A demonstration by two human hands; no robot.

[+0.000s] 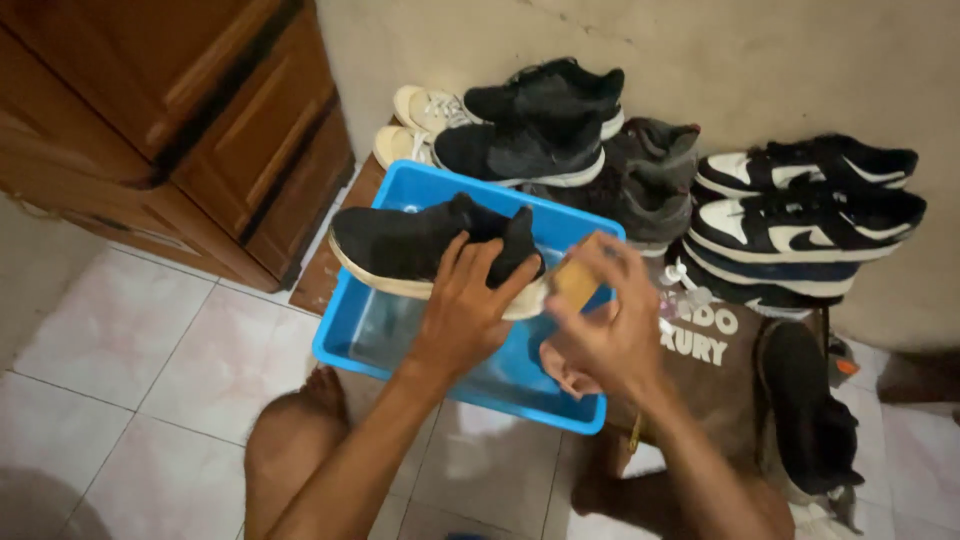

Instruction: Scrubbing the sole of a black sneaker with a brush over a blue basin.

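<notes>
Cabinet (200,120) at 10 o'clock. Blue tub (372,330) centre, water in it. I see the black shoe (420,245) held over the tub, long axis 9 to 3, toe at 9. Left hand (470,300) wraps its heel end from 6, fingers closed on it. Right hand (605,335) grips a tan brush (575,282), just at the shoe's 3 o'clock heel. Shoe rows (800,210) at 2.

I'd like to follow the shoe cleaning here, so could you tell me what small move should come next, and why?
Probably draw the brush in the right hand along the pale sole edge of the black shoe. The left hand grips the shoe over the blue tub, and the brush sits at the sole's heel end.
</notes>
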